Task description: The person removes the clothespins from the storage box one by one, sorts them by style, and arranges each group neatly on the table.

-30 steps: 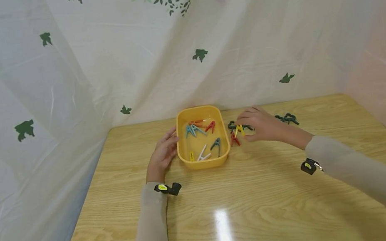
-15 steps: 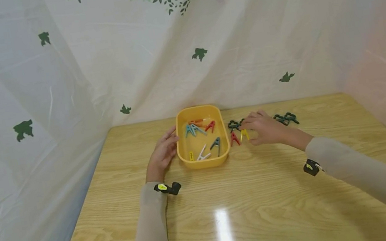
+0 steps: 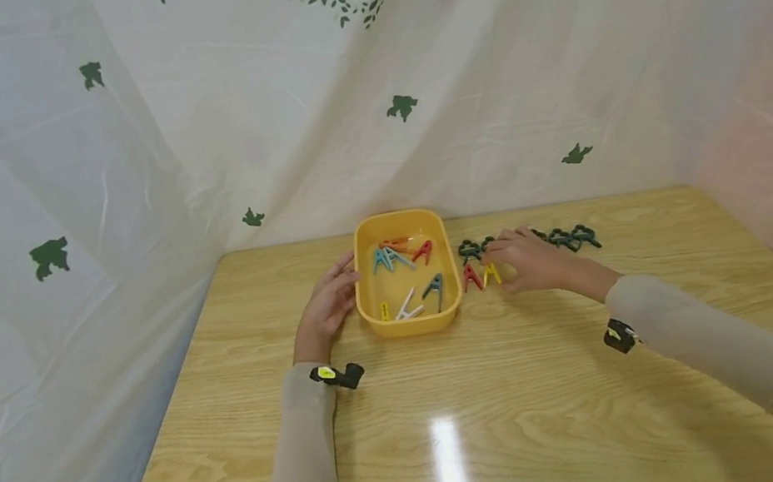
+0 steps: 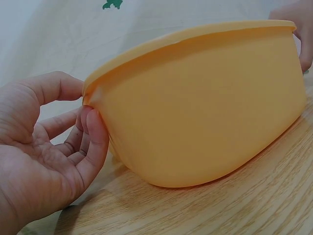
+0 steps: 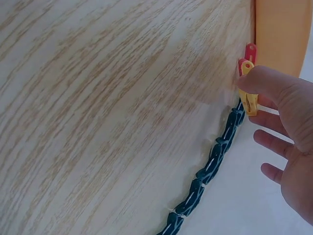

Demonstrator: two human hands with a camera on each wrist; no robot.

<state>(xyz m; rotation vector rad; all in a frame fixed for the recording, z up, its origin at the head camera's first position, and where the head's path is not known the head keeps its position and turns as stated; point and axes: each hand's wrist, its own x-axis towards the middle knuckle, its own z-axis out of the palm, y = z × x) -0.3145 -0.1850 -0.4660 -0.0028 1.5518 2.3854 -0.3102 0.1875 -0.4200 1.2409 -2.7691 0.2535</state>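
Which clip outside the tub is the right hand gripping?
The yellow clip pinched in the right hand. Its colour sets it apart from the red clip beside it and the dark green clips behind.

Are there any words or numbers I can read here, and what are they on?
None can be read.
Left wrist's black gadget: yellow patch, too small and blurred to read.
Right wrist's black gadget: its yellow patch, the same.
Small yellow piece in the tub: dark marks, too tiny to tell.
Yellow peg: no writing seen.
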